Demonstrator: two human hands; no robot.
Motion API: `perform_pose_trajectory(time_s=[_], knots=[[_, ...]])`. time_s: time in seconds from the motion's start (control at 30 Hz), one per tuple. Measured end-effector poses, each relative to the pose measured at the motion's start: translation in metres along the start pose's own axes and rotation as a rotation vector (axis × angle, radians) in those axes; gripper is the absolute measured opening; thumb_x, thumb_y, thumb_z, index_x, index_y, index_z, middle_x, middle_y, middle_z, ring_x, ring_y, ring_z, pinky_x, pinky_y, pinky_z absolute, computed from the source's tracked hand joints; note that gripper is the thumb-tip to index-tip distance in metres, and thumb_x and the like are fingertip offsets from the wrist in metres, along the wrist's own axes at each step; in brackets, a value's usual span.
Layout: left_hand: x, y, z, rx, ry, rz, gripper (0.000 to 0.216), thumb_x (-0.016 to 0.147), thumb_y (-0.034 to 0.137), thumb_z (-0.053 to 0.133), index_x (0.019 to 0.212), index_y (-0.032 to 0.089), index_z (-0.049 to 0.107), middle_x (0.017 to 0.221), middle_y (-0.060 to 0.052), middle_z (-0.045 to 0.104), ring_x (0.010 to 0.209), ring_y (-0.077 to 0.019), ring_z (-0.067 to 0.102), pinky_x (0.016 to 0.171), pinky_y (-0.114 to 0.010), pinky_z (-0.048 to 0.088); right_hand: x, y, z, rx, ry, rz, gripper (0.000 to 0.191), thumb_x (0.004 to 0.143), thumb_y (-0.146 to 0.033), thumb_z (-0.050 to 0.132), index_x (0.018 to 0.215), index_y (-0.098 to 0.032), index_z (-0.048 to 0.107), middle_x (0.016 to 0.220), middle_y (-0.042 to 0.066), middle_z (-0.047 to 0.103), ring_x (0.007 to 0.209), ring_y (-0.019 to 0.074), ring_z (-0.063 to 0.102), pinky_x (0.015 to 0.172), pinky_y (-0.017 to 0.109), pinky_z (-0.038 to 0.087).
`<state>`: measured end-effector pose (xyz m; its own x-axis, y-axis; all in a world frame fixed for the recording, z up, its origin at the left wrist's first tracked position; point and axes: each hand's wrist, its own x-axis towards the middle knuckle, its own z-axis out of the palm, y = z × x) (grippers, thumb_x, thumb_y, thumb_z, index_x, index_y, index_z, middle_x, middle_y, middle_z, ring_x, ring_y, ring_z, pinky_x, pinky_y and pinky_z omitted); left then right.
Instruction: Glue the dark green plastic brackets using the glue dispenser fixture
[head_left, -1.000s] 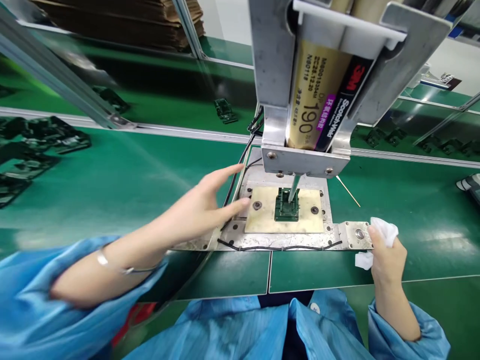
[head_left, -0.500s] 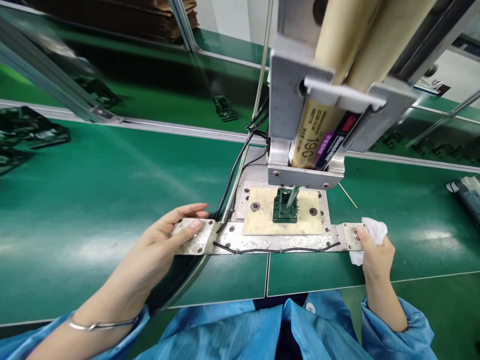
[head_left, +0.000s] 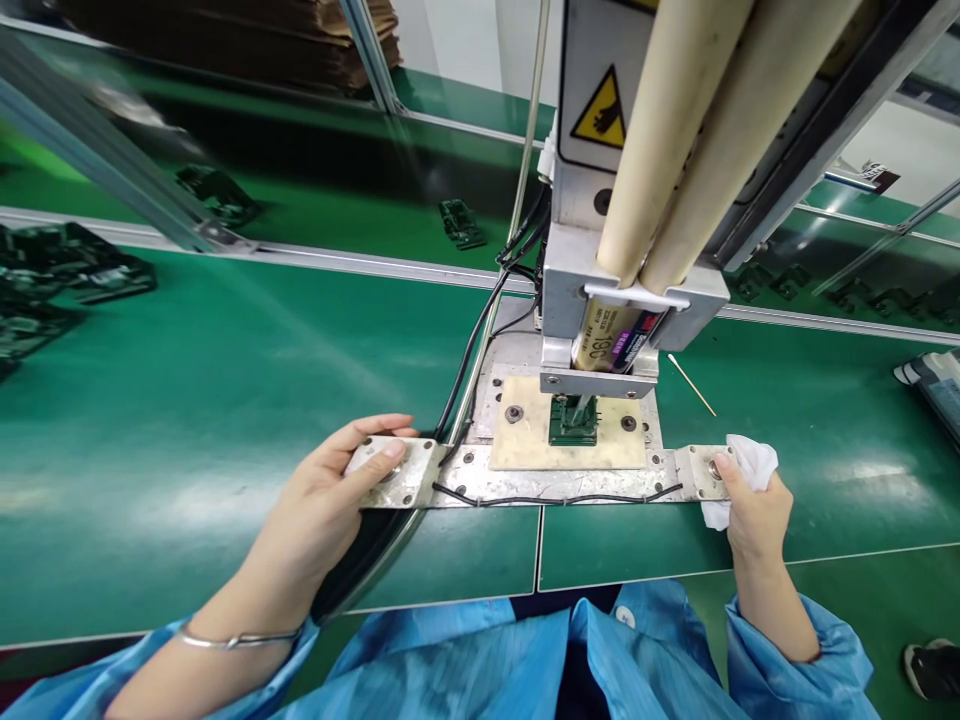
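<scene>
A metal dispenser head [head_left: 600, 345] with an adhesive cartridge [head_left: 619, 340] sits low over a small green part [head_left: 574, 420] on a beige fixture plate [head_left: 525, 445]. My left hand [head_left: 337, 490] lies open, its thumb pressing on the left tab of the metal base plate [head_left: 390, 470]. My right hand [head_left: 750, 500] holds a white wipe [head_left: 754, 462], and its thumb presses the button [head_left: 712, 463] on the right tab.
A black cable [head_left: 555, 497] runs along the base plate's front edge. A thin wooden stick [head_left: 691, 385] lies right of the fixture. Dark green parts [head_left: 60, 275] are piled at far left, one [head_left: 459, 222] on the far belt. Cardboard [head_left: 247, 40] is stacked at the back.
The dispenser head has come down onto the green part. My left hand moved from beside the fixture to the left tab. My right hand stays on the right tab.
</scene>
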<state>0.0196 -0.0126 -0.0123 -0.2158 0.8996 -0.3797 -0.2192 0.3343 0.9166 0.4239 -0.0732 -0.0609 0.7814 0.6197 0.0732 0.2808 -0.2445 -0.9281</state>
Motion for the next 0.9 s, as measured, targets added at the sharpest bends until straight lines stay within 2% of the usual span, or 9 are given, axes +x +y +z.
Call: perform_pose_trajectory(time_s=[0.27, 0.53, 0.9], knots=[[-0.0006, -0.0027, 0.0004, 0.008, -0.019, 0.037, 0.057, 0.048, 0.042, 0.093, 0.095, 0.018, 0.070, 0.080, -0.001, 0.070, 0.062, -0.0106, 0.061, 0.054, -0.016, 0.051, -0.0004, 0.0023, -0.0026, -0.014, 0.027, 0.051, 0.067, 0.050, -0.060, 0.087, 0.099, -0.016, 0.074, 0.095, 0.010, 0.072, 0.092, 0.0308, 0.066, 0.083, 0.040, 0.051], [0.0015, -0.0070, -0.0046, 0.028, -0.039, 0.057, 0.054, 0.054, 0.043, 0.090, 0.097, 0.020, 0.069, 0.082, 0.000, 0.069, 0.064, -0.0110, 0.061, 0.057, -0.017, 0.051, -0.0016, -0.0002, -0.0036, -0.010, 0.035, 0.048, 0.066, 0.051, -0.057, 0.088, 0.100, -0.015, 0.074, 0.096, 0.010, 0.072, 0.092, 0.0306, 0.066, 0.078, 0.038, 0.053], [0.0011, -0.0066, -0.0026, 0.053, -0.037, 0.073, 0.053, 0.056, 0.043, 0.089, 0.098, 0.019, 0.068, 0.084, -0.002, 0.068, 0.065, -0.0125, 0.061, 0.057, -0.019, 0.051, -0.0021, -0.0025, -0.0026, -0.022, 0.038, 0.044, 0.069, 0.051, -0.060, 0.087, 0.100, -0.014, 0.073, 0.097, 0.011, 0.072, 0.094, 0.0321, 0.066, 0.083, 0.042, 0.052]])
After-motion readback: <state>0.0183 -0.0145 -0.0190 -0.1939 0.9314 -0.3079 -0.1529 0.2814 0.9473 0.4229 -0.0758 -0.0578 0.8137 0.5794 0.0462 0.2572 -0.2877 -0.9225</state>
